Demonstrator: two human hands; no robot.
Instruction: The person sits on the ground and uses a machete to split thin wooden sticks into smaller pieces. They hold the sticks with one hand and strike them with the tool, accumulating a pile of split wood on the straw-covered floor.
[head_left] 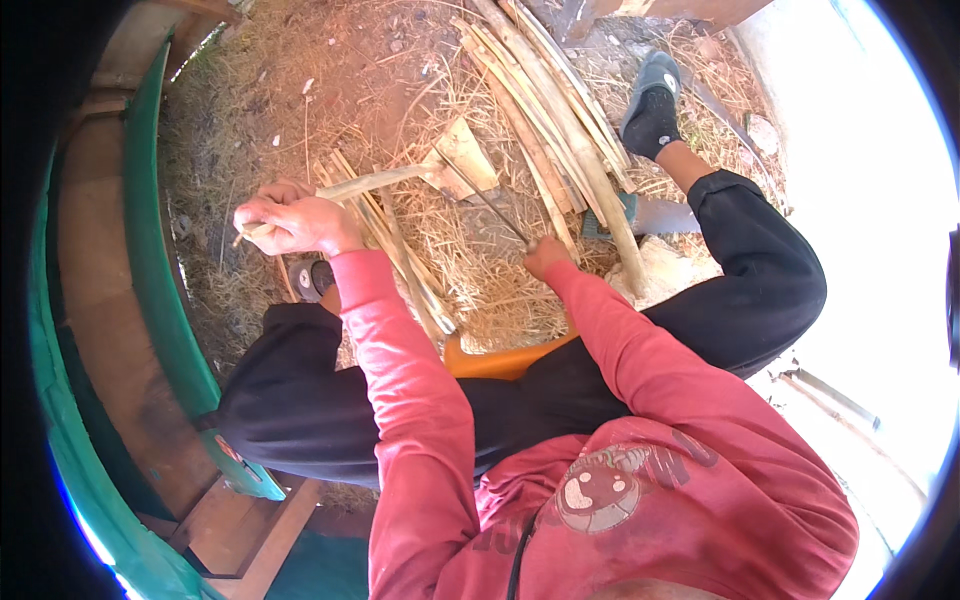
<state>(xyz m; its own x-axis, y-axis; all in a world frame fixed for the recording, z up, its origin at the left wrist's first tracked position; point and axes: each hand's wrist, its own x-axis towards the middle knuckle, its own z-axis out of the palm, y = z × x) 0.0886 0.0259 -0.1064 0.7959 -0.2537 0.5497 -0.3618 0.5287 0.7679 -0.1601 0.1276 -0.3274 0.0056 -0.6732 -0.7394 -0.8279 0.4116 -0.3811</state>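
My left hand (295,218) is closed round a pale wooden stick (375,182), whose far end reaches to the right. That end lies over a light, flat-topped wooden block (468,160) on the ground. In my right hand (546,257) is a long knife (485,198), its thin dark blade seen nearly edge-on and slanting up to the left. The blade crosses the block, with its tip close to the stick's end; whether the two touch I cannot tell. My right hand hides the knife's handle.
Long split poles (560,110) lie in a pile ahead, beside my outstretched foot (655,105). Thinner strips (405,255) rest between my legs on straw-strewn soil (370,60). An orange seat (500,360) shows below me. Green sheeting and boards (110,260) stand along the left.
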